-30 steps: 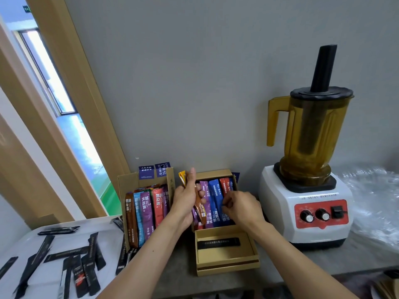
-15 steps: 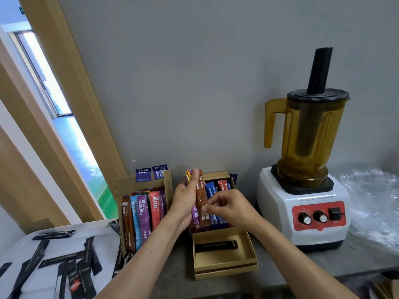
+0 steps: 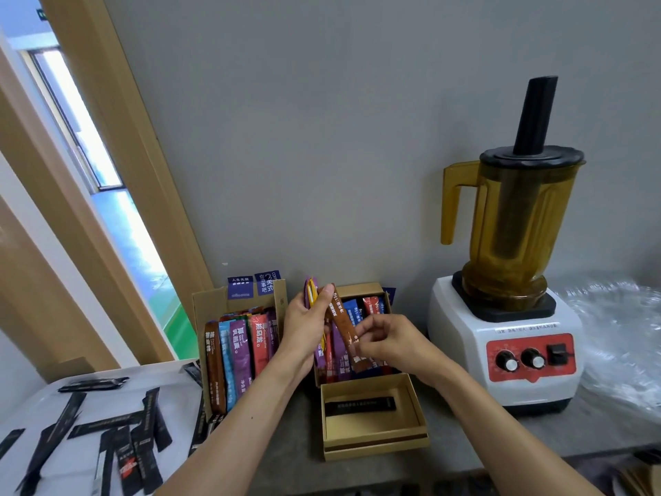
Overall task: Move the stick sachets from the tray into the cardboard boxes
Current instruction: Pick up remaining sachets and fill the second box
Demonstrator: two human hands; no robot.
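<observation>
Both hands meet on one brown sachet (image 3: 341, 322) above the right box (image 3: 357, 289).
Nearest, at the left, a white tray (image 3: 35, 406) carries loose black sachets (image 3: 107, 426), well apart from the hands. On the desk (image 3: 297, 456), just below the hands, an open shallow box (image 3: 375, 447) holds one black stick (image 3: 359, 404). Above it the right hand (image 3: 390, 343) pinches the brown sachet's lower end between thumb and fingertips, the other fingers curled. The left hand (image 3: 304, 331) grips a bundle (image 3: 309, 291) of purple and yellow sachets, its thumb lying against the brown sachet's upper part. Behind the hands the right box stands packed with upright coloured sachets. The left box (image 3: 211, 309), just beside the left hand, is full too. Further right a blender (image 3: 508, 316) stands by the wall.
</observation>
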